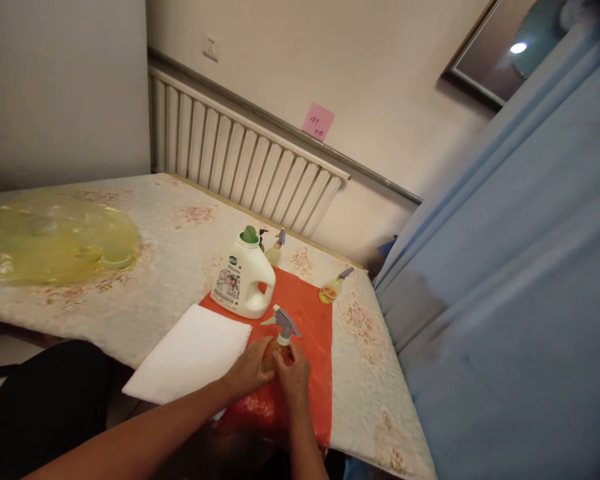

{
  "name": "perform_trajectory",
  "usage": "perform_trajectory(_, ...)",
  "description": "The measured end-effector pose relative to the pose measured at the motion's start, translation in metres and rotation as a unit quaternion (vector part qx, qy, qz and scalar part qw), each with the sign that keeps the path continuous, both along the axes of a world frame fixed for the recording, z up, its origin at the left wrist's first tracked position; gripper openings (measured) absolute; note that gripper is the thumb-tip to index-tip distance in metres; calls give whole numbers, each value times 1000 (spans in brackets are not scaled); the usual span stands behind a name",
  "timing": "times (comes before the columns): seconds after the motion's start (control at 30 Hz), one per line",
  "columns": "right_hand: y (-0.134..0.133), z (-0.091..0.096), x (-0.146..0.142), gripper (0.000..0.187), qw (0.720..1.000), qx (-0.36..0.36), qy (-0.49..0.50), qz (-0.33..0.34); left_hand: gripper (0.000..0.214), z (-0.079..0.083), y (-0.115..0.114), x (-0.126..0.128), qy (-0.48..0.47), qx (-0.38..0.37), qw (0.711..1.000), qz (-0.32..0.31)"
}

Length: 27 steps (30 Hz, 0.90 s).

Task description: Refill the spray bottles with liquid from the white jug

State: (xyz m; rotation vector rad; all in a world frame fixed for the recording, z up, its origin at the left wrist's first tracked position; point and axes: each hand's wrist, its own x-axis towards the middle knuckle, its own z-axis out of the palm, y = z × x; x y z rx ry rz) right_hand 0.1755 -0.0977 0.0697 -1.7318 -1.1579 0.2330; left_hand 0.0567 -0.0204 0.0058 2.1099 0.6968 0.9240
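Observation:
Both my hands are wrapped round a spray bottle (283,327) with a grey trigger head, held upright over a red sheet (317,333). My left hand (250,365) grips the bottle's body from the left, and my right hand (294,370) closes on it from the right. Fingers hide most of the clear body. Just behind stands a large cream jug (244,283) with a printed label and a green cap piece (250,234) in its mouth. A white folded cloth or pad (190,353) lies left of my hands, partly under my left forearm.
Another spray bottle (330,290) with yellowish liquid stands at the sheet's right edge. A further spray bottle (275,252) is partly behind the jug. A yellow plastic bag (55,237) lies on the left of the flowered table (170,260). A blue curtain (505,280) hangs at the right.

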Motion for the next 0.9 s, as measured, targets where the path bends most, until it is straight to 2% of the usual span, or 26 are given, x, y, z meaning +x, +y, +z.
perform_trajectory(0.27,-2,14,-5,39,999,-4,41,14,64,-2,0,1,-5,2,1000,-3)
perform_trajectory(0.5,7,24,-9,31,998,5,63,-2,71,-5,1,1,-4,-5,1000,0)
perform_trajectory(0.63,9,23,-10,29,998,3,65,0,70,-5,3,0,-4,-1,1000,-13)
perform_trajectory(0.9,8,16,-8,29,998,1,65,-14,74,-11,3,3,-3,-4,1000,-2)
